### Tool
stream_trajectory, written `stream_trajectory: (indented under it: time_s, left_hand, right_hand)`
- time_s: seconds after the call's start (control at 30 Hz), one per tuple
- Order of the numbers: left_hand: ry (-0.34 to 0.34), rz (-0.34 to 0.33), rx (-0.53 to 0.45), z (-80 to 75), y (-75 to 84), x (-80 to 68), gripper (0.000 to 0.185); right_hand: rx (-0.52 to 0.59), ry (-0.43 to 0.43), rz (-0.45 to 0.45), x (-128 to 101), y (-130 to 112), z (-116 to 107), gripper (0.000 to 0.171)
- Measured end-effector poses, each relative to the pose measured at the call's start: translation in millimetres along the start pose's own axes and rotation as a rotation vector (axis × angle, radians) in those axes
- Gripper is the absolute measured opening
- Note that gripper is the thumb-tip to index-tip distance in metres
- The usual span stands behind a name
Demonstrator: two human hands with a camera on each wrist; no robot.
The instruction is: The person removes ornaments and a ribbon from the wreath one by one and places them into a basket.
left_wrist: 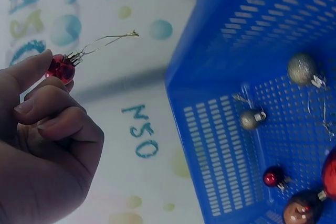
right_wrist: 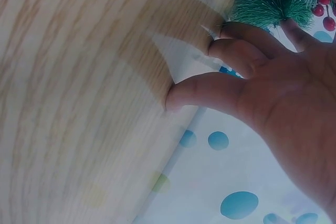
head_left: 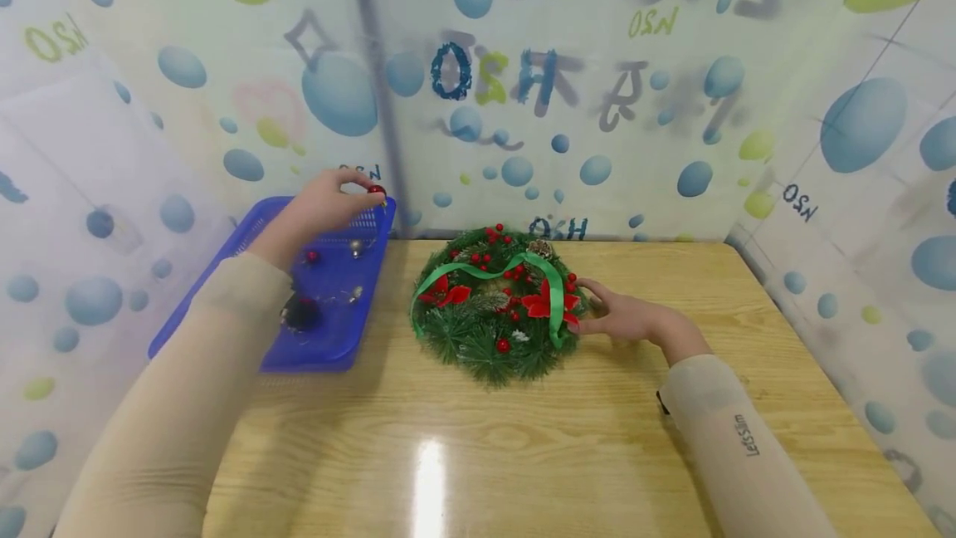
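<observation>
At far left, a blue plastic basket with perforated walls and floor sits on the worktop, a pale wood-grain surface with a glossy sheen. Inside lie several small round baubles: a glittery silver bauble, a smaller silver bauble, a small red bauble and a dark glossy bauble, each with a metal cap.

The left hand is raised above the basket's far rim, the sleeved forearm reaching forward over the basket. Its fingers are curled, and thumb and forefinger pinch a small shiny red ornament, whose thin gold wire loop sticks out freely to the side.

At centre, a round wreath of bristly green artificial needles lies flat on the worktop, just beside the basket. It bears red berries, red fabric flowers, a pine cone and a smooth green ribbon draped across it.

At right, the right hand rests on the worktop against the wreath's right edge. Its fingers are loosely extended, the tips touching the needles and the worktop, enclosing nothing.
</observation>
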State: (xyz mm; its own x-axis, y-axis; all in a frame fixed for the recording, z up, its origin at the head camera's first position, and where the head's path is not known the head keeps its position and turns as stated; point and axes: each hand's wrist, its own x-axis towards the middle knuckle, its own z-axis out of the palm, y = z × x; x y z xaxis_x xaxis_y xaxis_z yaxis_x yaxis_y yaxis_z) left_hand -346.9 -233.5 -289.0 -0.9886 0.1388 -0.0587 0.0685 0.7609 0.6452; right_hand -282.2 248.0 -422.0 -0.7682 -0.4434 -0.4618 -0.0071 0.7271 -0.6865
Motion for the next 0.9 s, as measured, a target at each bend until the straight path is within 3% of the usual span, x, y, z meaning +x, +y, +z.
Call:
stream_trajectory:
  time_s: [0.23,0.4,0.57,0.63,0.77,0.9]
  left_hand:
    - [0.000,-0.018,0.055,-14.5,-31.5,-0.3,0.053]
    - [-0.028,-0.066,0.032,-22.9,-59.6,-2.6,0.058]
    - [-0.065,-0.129,-0.005,-30.0,-86.2,-4.6,0.046]
    - [-0.082,-0.145,0.025,-30.6,-95.1,-5.2,0.048]
    - [-0.152,-0.159,0.098,-28.6,-111.2,-4.2,0.058]
    - [-0.232,-0.224,-0.005,-21.1,-121.9,-3.7,0.048]
  right_hand:
    - [0.005,0.001,0.002,-1,-2,0,0.105]
    - [0.007,0.006,0.002,0,-2,0,0.105]
    - [0.000,0.008,0.001,1,-2,-1,0.104]
    - [-0.001,0.009,0.001,1,-2,-1,0.104]
    - [-0.003,0.016,0.005,1,-1,-1,0.104]
    - [-0.004,0.020,0.010,1,1,0,0.104]
